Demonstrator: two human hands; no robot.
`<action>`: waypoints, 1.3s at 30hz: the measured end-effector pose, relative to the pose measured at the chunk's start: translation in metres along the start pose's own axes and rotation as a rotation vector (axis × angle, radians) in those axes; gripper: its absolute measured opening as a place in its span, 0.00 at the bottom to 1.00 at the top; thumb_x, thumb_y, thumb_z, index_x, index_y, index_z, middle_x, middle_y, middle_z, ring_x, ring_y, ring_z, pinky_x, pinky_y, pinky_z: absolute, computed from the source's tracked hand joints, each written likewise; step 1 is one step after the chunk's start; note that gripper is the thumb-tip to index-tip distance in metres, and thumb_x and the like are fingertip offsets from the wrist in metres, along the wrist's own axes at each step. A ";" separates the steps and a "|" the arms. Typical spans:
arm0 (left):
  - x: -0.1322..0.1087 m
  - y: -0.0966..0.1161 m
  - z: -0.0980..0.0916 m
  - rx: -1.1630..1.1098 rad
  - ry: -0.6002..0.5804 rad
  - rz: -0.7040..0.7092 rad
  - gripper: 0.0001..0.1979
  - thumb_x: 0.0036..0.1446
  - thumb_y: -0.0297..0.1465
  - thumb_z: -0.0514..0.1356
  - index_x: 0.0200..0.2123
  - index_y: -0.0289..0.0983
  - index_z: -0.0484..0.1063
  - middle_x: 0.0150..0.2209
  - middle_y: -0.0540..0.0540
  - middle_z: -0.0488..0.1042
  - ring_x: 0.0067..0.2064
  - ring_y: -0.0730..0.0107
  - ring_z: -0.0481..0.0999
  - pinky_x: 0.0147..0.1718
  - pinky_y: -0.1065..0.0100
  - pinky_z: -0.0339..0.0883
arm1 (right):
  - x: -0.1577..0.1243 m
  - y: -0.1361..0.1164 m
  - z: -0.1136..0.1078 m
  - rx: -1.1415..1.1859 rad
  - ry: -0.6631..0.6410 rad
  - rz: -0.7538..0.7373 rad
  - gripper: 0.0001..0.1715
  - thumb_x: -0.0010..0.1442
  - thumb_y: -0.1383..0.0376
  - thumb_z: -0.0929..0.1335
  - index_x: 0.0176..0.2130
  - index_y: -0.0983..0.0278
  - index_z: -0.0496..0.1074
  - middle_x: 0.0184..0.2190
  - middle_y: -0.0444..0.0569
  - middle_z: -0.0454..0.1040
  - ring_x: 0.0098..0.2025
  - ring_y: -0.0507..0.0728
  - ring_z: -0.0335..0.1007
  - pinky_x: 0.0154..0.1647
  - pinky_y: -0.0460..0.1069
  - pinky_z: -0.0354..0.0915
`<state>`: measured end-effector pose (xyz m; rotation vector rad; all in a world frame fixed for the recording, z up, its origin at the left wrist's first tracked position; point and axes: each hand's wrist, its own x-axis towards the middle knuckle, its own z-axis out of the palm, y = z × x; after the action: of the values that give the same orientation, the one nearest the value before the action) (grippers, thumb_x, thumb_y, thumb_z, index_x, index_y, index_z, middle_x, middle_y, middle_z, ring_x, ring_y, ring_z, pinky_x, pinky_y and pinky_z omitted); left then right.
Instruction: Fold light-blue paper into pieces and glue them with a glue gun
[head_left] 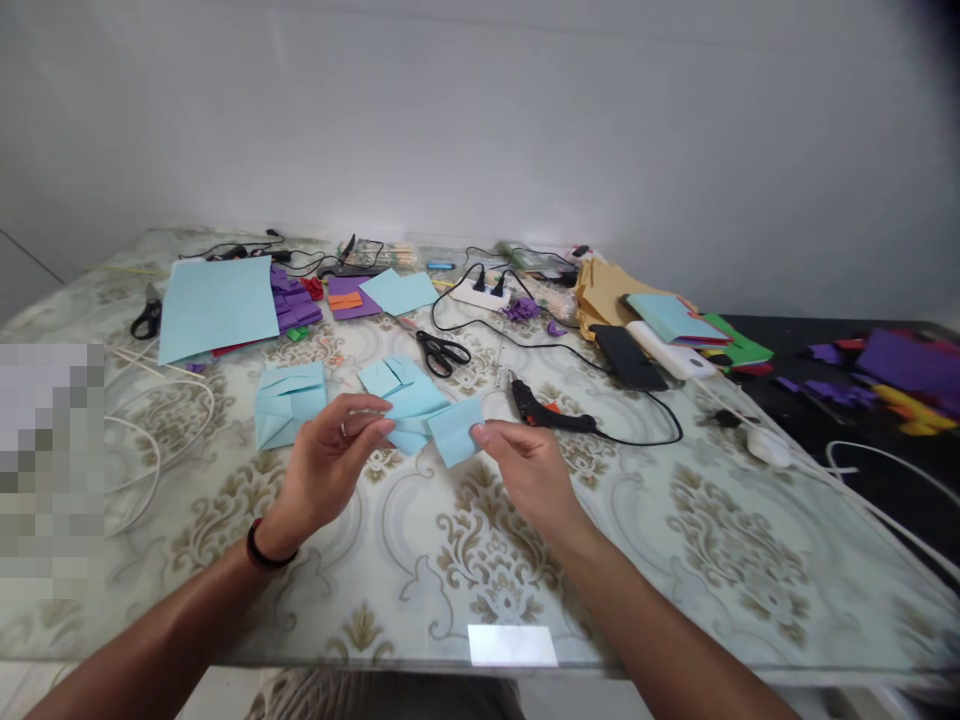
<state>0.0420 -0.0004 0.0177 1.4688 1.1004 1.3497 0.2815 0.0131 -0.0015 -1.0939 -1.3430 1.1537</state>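
Observation:
My left hand [337, 452] pinches a light blue paper strip at its left end. Between thumb and fingers, my right hand [529, 465] grips a small light blue paper piece [454, 432], whose left edge meets or overlaps the strip; whether they are joined I cannot tell. Just behind the hands lie more cut and creased light blue papers [401, 388]. A folded light blue paper [291, 402] rests to the left, near my left hand. Black-handled scissors [442, 352] lie beyond the papers, and a black glue gun [551, 410] sits behind my right hand.
Large blue sheets [219, 308] and purple paper pieces [294, 300] are at the back left. A white power strip [481, 293] with cables stands at the back. A black phone [628, 357] and coloured papers [679, 320] lie to the right. White cables cross both sides.

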 end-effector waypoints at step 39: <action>0.006 0.002 -0.009 -0.005 -0.095 0.050 0.07 0.63 0.31 0.68 0.44 0.40 0.78 0.36 0.49 0.81 0.38 0.70 0.83 0.38 0.73 0.76 | 0.010 0.011 -0.008 0.209 0.022 0.025 0.12 0.55 0.54 0.79 0.33 0.60 0.83 0.30 0.45 0.82 0.34 0.56 0.75 0.41 0.50 0.71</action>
<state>0.0334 0.0053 0.0224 1.5502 1.0053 1.3022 0.2887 0.0254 -0.0106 -0.9718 -1.1655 1.2661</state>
